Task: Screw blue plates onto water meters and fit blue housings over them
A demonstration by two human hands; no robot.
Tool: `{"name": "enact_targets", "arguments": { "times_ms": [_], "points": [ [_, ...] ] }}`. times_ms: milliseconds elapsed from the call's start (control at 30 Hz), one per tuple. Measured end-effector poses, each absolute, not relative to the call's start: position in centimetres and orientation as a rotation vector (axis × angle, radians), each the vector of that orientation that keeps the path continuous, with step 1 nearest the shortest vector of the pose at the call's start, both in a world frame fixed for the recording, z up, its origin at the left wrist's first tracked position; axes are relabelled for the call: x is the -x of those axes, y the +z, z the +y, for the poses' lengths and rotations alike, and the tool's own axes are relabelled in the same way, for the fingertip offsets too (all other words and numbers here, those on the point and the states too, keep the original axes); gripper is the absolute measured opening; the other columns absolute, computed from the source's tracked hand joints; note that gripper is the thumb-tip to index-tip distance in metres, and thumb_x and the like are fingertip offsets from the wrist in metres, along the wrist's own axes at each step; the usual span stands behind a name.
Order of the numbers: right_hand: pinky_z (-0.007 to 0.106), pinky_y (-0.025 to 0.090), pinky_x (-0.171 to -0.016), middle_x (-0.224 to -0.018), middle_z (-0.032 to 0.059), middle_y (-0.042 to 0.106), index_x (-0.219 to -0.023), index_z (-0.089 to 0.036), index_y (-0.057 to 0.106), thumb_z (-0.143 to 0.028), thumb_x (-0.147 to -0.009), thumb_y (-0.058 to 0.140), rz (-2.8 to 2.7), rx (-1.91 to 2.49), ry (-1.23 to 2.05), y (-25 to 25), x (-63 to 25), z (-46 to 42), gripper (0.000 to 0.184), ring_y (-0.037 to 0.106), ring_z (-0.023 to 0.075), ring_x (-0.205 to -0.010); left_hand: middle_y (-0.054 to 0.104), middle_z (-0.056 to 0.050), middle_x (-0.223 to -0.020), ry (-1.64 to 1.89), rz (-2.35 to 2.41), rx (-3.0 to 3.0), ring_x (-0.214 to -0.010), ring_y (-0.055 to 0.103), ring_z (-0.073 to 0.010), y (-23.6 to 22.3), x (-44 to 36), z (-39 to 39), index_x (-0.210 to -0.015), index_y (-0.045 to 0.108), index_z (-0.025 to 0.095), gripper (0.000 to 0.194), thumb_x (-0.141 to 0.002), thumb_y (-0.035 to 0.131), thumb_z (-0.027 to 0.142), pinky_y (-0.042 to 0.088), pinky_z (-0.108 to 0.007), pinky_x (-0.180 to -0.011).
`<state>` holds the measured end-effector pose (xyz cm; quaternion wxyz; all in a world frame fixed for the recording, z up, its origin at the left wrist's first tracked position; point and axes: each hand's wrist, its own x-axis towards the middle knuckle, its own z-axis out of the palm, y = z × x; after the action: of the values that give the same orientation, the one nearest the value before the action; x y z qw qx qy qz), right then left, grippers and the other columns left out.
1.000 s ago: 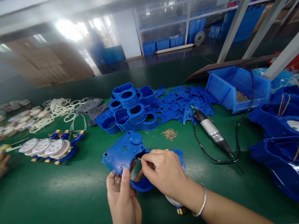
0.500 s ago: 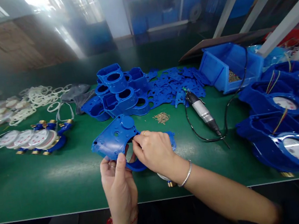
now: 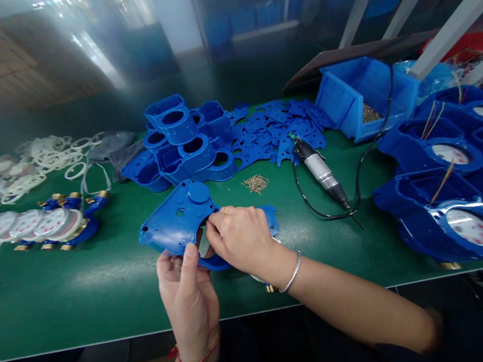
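Note:
A blue plastic meter housing (image 3: 173,218) is tilted up over the green bench, its round opening towards my right side. My left hand (image 3: 190,287) grips its lower edge, thumb on the near face and fingers behind. The fingers of my right hand (image 3: 241,234) are bent into the round opening and closed on the rim; their tips are hidden. Beneath my right wrist a water meter (image 3: 271,288) shows only a brass end and a bit of its pale dial. A flat blue plate (image 3: 271,218) pokes out behind my right hand.
Beyond the hands lie a heap of small brass screws (image 3: 256,184), stacked blue housings (image 3: 188,146) and loose blue plates (image 3: 279,129). An electric screwdriver (image 3: 322,171) with its cord, a blue bin (image 3: 346,103) and assembled meters (image 3: 467,224) are rightward. Bare water meters (image 3: 48,222) stand left.
The whole view has shifted slightly, so everything sits a little further left and up. Both hands keep their hold on the housing, with little visible movement.

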<state>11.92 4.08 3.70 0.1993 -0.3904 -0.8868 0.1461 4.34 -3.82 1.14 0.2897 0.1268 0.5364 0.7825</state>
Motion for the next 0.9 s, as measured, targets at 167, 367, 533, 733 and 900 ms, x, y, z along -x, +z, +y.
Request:
{"name": "enact_targets", "arguments": {
  "times_ms": [167,367,533,733,900],
  "points": [
    [0.028,0.026,-0.048,-0.074,0.0026,0.069,-0.074,-0.019,0.066,-0.026,-0.090,0.046,-2.470,1.095,0.414,3.7,-12.0,4.0,0.026,0.066,0.0194,-0.065,0.061,-0.001,-0.093,2.075,1.430,-0.351,-0.089,0.058,-0.0132,1.2,-4.3,-3.9,-0.094,0.056,0.018,0.035,-0.071,0.079,0.030,0.044,-0.028,-0.090],
    [0.028,0.028,-0.049,-0.074,0.0028,0.069,-0.074,-0.019,0.066,-0.026,-0.090,0.045,-2.451,1.090,0.417,3.5,-12.0,4.0,0.027,0.066,0.0192,-0.066,0.060,0.000,-0.088,2.089,1.424,-0.374,-0.089,0.059,-0.0152,1.3,-4.3,-3.9,-0.093,0.056,0.020,0.034,-0.070,0.080,0.028,0.044,-0.033,-0.094],
    [0.029,0.034,-0.051,-0.075,0.0038,0.069,-0.075,-0.019,0.066,-0.025,-0.091,0.045,-2.451,1.100,0.425,3.5,-11.9,3.9,0.027,0.066,0.0209,-0.067,0.060,0.000,-0.087,2.082,1.431,-0.396,-0.090,0.059,-0.0150,1.3,-4.3,-3.9,-0.092,0.055,0.020,0.032,-0.071,0.079,0.028,0.044,-0.032,-0.093],
    [0.029,0.039,-0.054,-0.075,0.0069,0.069,-0.075,-0.017,0.065,-0.024,-0.092,0.047,-2.461,1.135,0.460,3.6,-12.2,4.0,0.026,0.067,0.0222,-0.067,0.060,0.000,-0.089,2.085,1.477,-0.482,-0.091,0.058,-0.0131,1.5,-4.9,-3.9,-0.092,0.055,0.019,0.035,-0.069,0.081,0.027,0.045,-0.024,-0.085],
    [0.029,0.041,-0.058,-0.076,0.0059,0.070,-0.080,-0.018,0.064,-0.025,-0.092,0.046,-2.443,1.157,0.527,3.5,-12.7,3.8,0.022,0.067,0.0212,-0.069,0.061,0.001,-0.092,2.114,1.538,-0.610,-0.090,0.058,-0.0120,1.4,-5.4,-4.0,-0.094,0.053,0.020,0.039,-0.069,0.082,0.028,0.043,-0.022,-0.086]
  ]
}}
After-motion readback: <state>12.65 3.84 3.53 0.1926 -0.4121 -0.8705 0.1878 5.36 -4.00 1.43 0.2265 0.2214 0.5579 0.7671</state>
